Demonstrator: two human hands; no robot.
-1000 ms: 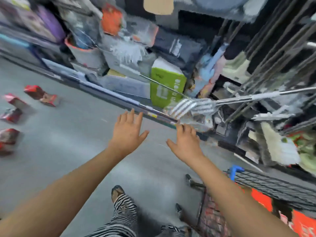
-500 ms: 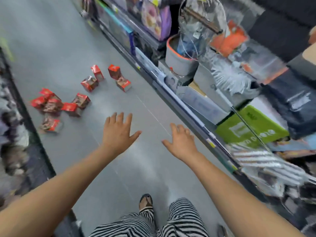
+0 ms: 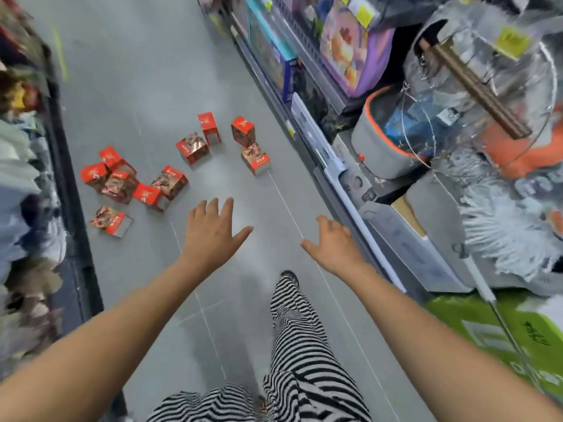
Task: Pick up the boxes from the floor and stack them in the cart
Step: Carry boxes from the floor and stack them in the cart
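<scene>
Several small red boxes lie scattered on the grey aisle floor ahead of me. One group sits at the left near the shelf base, and another group lies farther ahead toward the right. My left hand is stretched forward over the floor with fingers spread, holding nothing. My right hand reaches forward too, fingers relaxed and empty. Both hands are short of the boxes and touch none of them. The cart is out of view.
Shop shelves line the aisle on both sides; the right one holds a grey bucket with an orange rim, boxes and a green carton. My striped trouser leg and foot stand on the floor below my hands.
My view has swung left from the shelf and cart down the aisle, bringing the red boxes closer and more central. Both hands stay open and empty, held out ahead.
</scene>
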